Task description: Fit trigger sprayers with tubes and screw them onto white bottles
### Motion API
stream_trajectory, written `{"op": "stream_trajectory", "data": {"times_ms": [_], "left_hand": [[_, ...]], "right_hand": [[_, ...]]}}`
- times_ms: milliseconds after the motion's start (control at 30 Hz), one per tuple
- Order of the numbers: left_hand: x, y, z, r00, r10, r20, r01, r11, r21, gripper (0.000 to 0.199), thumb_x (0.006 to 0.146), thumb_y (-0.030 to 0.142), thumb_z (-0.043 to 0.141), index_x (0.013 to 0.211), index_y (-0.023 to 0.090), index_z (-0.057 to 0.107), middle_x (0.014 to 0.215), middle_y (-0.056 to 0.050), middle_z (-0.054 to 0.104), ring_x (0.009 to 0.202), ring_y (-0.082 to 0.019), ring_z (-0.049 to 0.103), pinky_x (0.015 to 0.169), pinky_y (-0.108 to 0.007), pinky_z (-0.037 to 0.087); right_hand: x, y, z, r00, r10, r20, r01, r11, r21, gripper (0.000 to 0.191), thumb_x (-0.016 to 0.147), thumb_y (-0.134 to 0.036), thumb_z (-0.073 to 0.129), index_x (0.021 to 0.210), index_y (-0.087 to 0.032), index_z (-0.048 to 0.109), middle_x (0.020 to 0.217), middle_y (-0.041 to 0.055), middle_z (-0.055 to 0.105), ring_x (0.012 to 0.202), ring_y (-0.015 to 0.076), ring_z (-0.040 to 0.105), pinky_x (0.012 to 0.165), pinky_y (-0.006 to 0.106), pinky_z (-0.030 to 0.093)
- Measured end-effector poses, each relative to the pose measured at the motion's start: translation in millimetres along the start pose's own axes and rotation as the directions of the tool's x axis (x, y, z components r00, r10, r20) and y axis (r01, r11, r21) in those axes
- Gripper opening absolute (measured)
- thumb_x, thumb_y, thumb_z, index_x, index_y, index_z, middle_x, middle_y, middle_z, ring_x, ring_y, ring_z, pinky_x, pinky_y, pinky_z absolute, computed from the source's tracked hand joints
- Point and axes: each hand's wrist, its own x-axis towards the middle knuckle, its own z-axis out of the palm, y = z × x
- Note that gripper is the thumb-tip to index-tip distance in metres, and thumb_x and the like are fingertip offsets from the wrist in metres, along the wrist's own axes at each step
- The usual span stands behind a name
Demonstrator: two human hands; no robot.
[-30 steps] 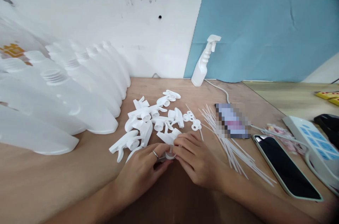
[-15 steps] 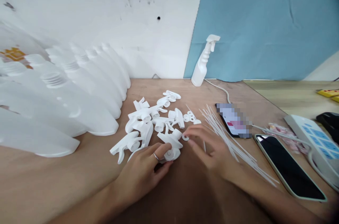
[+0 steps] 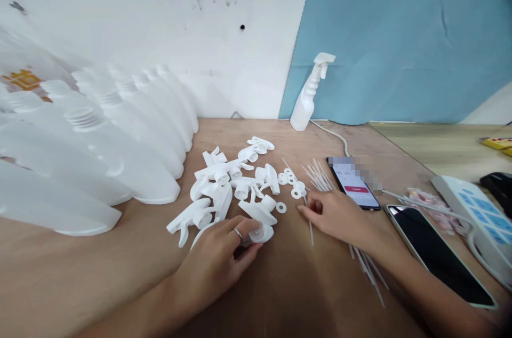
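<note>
My left hand (image 3: 224, 244) is closed around a white trigger spray head (image 3: 262, 232) at the front of a loose pile of white spray heads (image 3: 218, 175). A ring is on one of its fingers. My right hand (image 3: 334, 215) is to the right with its fingers curled in a pinch at a thin white tube (image 3: 311, 232), which lies on the table and passes under the fingertips. Between the hands lies a small white ring washer (image 3: 281, 207). More washers (image 3: 296, 193) lie just beyond, near the right fingertips.
White bottles (image 3: 136, 157) without tops stand in rows on the left. A complete spray bottle (image 3: 306, 101) stands at the wall. On the right are a bundle of thin tubes (image 3: 318, 175), a lit phone (image 3: 356, 186), a dark phone (image 3: 436, 252) and a power strip (image 3: 476, 215).
My right hand has moved right from the single washer to the thin tube, leaving that washer on the table. My left hand stays on the spray head.
</note>
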Motion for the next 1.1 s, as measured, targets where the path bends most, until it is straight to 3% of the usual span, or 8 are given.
{"op": "stream_trajectory", "data": {"times_ms": [100, 200, 267, 333, 433, 533, 833, 1100], "left_hand": [[0, -1, 0.8, 1.0, 0.025, 0.008, -0.025, 1.0, 0.003, 0.021, 0.094, 0.023, 0.056, 0.114, 0.028, 0.053, 0.111, 0.002, 0.068, 0.095, -0.016, 0.067, 0.08, -0.027, 0.052], [0, -2, 2.1, 1.0, 0.005, 0.012, -0.005, 1.0, 0.011, 0.031, 0.094, 0.025, 0.058, 0.123, 0.03, 0.049, 0.112, 0.002, 0.069, 0.096, -0.017, 0.068, 0.081, -0.028, 0.053], [0, -4, 2.7, 0.999, -0.038, 0.001, 0.038, 0.999, 0.02, 0.042, 0.093, 0.027, 0.061, 0.131, 0.031, 0.043, 0.112, 0.001, 0.07, 0.097, -0.019, 0.069, 0.081, -0.03, 0.054], [1, -6, 2.4, 0.998, -0.058, 0.003, 0.058, 0.998, 0.015, 0.047, 0.092, 0.03, 0.062, 0.135, 0.031, 0.043, 0.116, 0.001, 0.07, 0.1, -0.02, 0.069, 0.083, -0.032, 0.054], [2, -7, 0.6, 0.998, -0.056, 0.035, 0.057, 0.998, -0.015, 0.037, 0.093, 0.032, 0.061, 0.129, 0.031, 0.05, 0.118, 0.002, 0.069, 0.102, -0.02, 0.068, 0.086, -0.032, 0.053], [2, -6, -1.6, 0.995, -0.076, 0.061, 0.078, 0.997, -0.029, 0.035, 0.093, 0.03, 0.06, 0.127, 0.031, 0.052, 0.116, 0.002, 0.069, 0.101, -0.02, 0.068, 0.086, -0.032, 0.053], [3, -4, -2.4, 0.998, -0.04, 0.042, 0.04, 0.999, -0.009, 0.038, 0.093, 0.028, 0.061, 0.129, 0.031, 0.05, 0.112, 0.0, 0.069, 0.097, -0.02, 0.068, 0.081, -0.031, 0.053], [1, -5, -1.1, 0.999, -0.031, 0.039, 0.033, 0.998, -0.051, 0.028, 0.094, 0.027, 0.06, 0.121, 0.03, 0.052, 0.104, 0.003, 0.069, 0.092, -0.018, 0.067, 0.077, -0.029, 0.05]], "right_hand": [[2, 3, 3, 0.999, 0.027, 0.03, -0.03, 0.994, 0.102, 0.024, 0.085, -0.03, 0.056, 0.062, -0.021, 0.058, 0.06, 0.0014, 0.064, 0.057, 0.0172, 0.057, 0.056, 0.029, 0.035], [3, 1, -1, 0.994, 0.077, -0.077, -0.046, 0.938, 0.345, 0.023, 0.087, -0.031, 0.054, 0.067, -0.02, 0.055, 0.058, -0.0014, 0.059, 0.053, 0.0148, 0.055, 0.054, 0.028, 0.038], [1, -8, -7, 0.994, 0.091, -0.066, -0.03, 0.783, 0.621, 0.021, 0.09, -0.036, 0.055, 0.077, -0.021, 0.055, 0.063, -0.0022, 0.061, 0.048, 0.0127, 0.054, 0.049, 0.026, 0.04], [-2, -23, -13, 1.0, 0.009, 0.008, -0.011, 0.532, 0.847, 0.019, 0.091, -0.039, 0.059, 0.088, -0.021, 0.054, 0.075, -0.0002, 0.067, 0.049, 0.0131, 0.06, 0.05, 0.027, 0.048], [-7, -48, -14, 0.985, -0.17, -0.029, 0.082, 0.318, 0.944, 0.018, 0.087, -0.03, 0.068, 0.097, -0.02, 0.057, 0.087, 0.0027, 0.07, 0.07, 0.0161, 0.07, 0.068, 0.032, 0.057], [-9, -67, -8, 0.963, -0.256, -0.083, 0.182, 0.394, 0.901, 0.005, 0.092, -0.023, 0.062, 0.095, -0.019, 0.063, 0.083, 0.0012, 0.067, 0.074, 0.0135, 0.067, 0.072, 0.029, 0.056], [-4, -86, -10, 0.915, -0.373, -0.152, 0.366, 0.614, 0.699, 0.01, 0.097, -0.016, 0.052, 0.09, -0.02, 0.059, 0.076, -0.0017, 0.063, 0.069, 0.0111, 0.062, 0.067, 0.023, 0.05], [-6, -82, -11, 0.804, -0.559, -0.205, 0.566, 0.61, 0.554, 0.009, 0.098, -0.014, 0.052, 0.093, -0.02, 0.058, 0.091, 0.0017, 0.065, 0.084, 0.0127, 0.062, 0.077, 0.025, 0.05]]}}
